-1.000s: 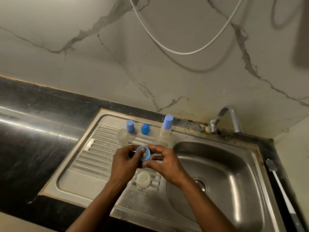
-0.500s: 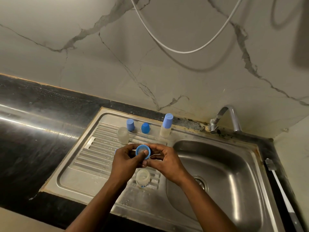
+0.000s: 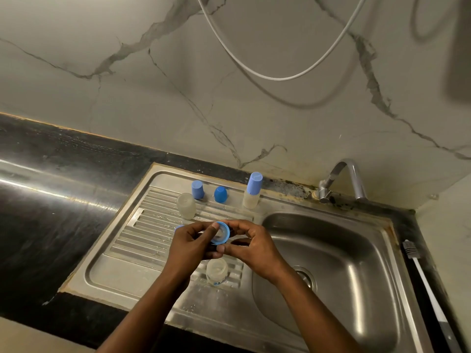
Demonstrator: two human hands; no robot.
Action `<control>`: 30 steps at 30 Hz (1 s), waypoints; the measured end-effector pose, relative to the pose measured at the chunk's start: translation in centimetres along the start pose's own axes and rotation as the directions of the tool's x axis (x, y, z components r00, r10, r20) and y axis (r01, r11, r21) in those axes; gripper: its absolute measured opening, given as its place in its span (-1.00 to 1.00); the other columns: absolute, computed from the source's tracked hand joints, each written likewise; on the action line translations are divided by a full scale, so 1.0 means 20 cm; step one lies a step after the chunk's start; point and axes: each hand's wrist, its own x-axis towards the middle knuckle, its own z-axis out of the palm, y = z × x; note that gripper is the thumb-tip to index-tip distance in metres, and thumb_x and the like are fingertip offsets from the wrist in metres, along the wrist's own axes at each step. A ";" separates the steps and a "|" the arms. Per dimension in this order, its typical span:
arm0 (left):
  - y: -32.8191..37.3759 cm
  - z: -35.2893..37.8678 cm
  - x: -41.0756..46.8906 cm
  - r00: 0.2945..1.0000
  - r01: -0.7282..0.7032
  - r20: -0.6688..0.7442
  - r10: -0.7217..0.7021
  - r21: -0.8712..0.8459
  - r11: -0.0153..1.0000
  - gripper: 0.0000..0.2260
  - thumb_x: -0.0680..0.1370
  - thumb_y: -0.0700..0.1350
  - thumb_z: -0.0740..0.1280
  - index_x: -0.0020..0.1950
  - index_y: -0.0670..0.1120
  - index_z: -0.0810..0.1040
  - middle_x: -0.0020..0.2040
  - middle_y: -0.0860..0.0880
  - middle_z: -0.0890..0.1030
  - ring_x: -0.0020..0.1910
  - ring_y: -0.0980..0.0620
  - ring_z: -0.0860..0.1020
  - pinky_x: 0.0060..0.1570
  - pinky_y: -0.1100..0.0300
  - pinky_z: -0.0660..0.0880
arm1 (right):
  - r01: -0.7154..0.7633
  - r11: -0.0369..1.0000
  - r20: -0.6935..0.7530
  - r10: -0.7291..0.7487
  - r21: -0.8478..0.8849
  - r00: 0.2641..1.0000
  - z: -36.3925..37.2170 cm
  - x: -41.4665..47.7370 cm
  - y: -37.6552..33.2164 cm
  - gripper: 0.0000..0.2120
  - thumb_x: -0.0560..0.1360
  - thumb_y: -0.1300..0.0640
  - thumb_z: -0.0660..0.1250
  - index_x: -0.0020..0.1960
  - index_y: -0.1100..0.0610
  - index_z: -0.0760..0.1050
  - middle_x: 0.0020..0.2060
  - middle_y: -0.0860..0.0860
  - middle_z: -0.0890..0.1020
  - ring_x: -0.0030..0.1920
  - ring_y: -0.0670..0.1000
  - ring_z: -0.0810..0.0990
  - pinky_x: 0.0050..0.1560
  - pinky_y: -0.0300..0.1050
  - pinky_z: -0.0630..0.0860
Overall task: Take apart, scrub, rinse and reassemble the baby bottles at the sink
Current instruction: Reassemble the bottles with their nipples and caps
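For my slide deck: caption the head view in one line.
Left hand and right hand hold a blue ring above the drainboard; a capped bottle stands at its back edge.

Blue ring (image 3: 220, 233) pinched midair; open bottle (image 3: 216, 271) upright beneath; another bottle (image 3: 186, 206), two caps (image 3: 197, 189) (image 3: 220, 194), capped bottle (image 3: 252, 191) behind.

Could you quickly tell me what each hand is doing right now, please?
Left hand: holding the blue ring.
Right hand: holding the same blue ring.
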 end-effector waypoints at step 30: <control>-0.41 -0.12 -0.08 0.993 -0.110 0.089 0.075 0.492 0.864 -0.51 0.37 -0.05 0.69 0.24 0.15 0.62 0.14 0.19 0.71 0.14 0.13 0.67 0.18 -0.06 0.65 | -0.108 0.994 -0.002 0.108 -0.010 0.994 -0.12 -0.16 0.24 -0.55 0.35 -0.01 0.71 0.09 -0.08 0.53 0.08 -0.05 0.74 0.13 0.01 0.71 0.13 0.04 0.69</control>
